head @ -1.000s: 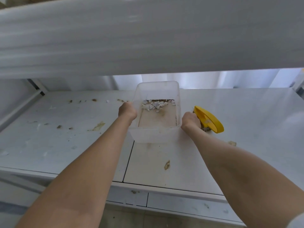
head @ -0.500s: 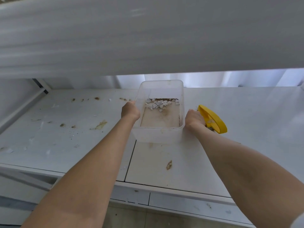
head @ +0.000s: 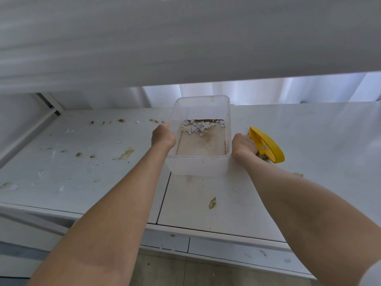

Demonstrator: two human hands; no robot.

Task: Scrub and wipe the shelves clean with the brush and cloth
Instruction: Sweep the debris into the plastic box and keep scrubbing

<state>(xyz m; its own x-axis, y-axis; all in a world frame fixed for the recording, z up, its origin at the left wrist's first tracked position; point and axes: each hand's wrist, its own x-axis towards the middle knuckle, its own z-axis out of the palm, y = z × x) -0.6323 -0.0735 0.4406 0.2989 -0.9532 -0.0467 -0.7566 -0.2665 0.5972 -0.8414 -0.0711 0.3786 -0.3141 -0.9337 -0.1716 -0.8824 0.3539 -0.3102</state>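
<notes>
Fingers of left hand [head: 163, 138] grip tub [head: 198, 167] holding paper scraps [head: 198, 127]; right hand [head: 244, 145] fingers clasp brush [head: 268, 144].

One wide-angle view is taken from a camera worn on the head, held above the front edge of the white shelf [head: 309, 141] and pointed forward and down. Both forearms are seen rising from the bottom corners to mid-frame, where the left hand [head: 163, 138] and right hand [head: 244, 145] are caught on either side of the clear tub [head: 198, 168], with the yellow brush [head: 268, 144] just right of it. The top third is filled by the underside of the upper shelf [head: 185, 38], close to the lens and blurred. The floor [head: 165, 271] is glimpsed below, and pale drapes [head: 268, 91] are seen behind.
</notes>
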